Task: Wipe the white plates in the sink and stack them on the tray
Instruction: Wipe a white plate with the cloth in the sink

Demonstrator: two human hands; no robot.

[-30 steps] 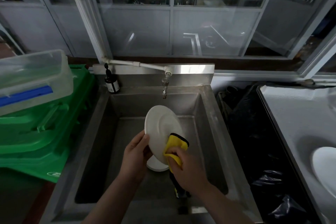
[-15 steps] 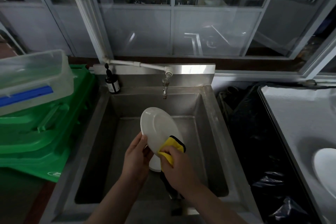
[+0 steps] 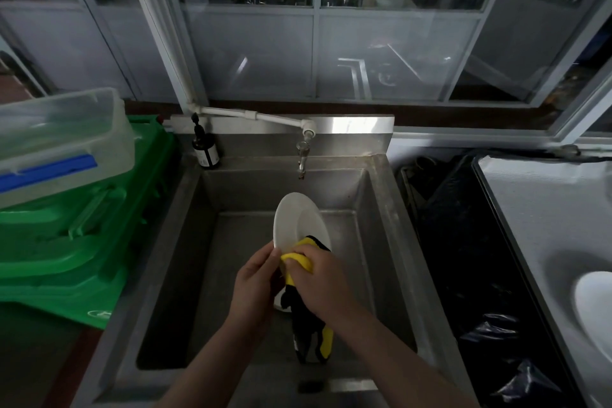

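Observation:
Over the steel sink (image 3: 185,242) I hold a white plate (image 3: 294,222) tilted on edge. My left hand (image 3: 255,285) grips its lower left rim. A yellow and black cloth (image 3: 309,318) is bunched in my right hand (image 3: 318,278), which presses it against the plate's lower face; the cloth's tail hangs down below my wrist. Under my hands a sliver of another white plate (image 3: 277,303) shows on the sink floor, mostly hidden. At the right edge a white plate (image 3: 596,305) lies on the grey tray (image 3: 543,209).
A tap (image 3: 303,156) hangs over the back of the sink, with a dark pump bottle (image 3: 205,151) at the back left corner. Green crates (image 3: 76,242) with a clear plastic box (image 3: 56,136) stand on the left. A bin with a black bag (image 3: 463,258) sits between sink and tray.
The plate has turned more edge-on and swung slightly right. My right hand has slid the cloth left along the plate's lower face toward my left hand.

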